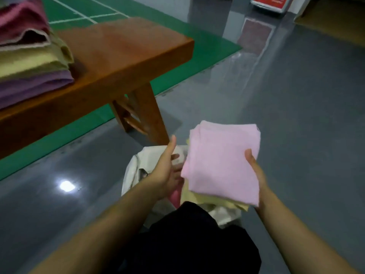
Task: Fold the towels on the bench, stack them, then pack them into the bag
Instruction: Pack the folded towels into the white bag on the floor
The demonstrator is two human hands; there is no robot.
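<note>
A small stack of folded towels, pale pink (221, 163) on top and pale yellow (221, 200) beneath, hangs over a cream cloth bag (134, 171) on the floor. My right hand (256, 175) grips the stack's right edge, thumb on top. At the stack's left edge is my left hand (167, 171), thumb raised and fingers reaching under the towels. A darker pink towel (174, 196) shows low between my left hand and the stack. More folded towels (29, 62), in pink, yellow-green and purple, are piled on the wooden bench (122, 48) at upper left.
The bench's leg (142, 115) stands just behind the bag. Grey glossy floor lies all around, with a green court mat (177, 76) under the bench. My dark clothing (187, 238) fills the bottom centre. A cardboard box (331, 16) sits far right.
</note>
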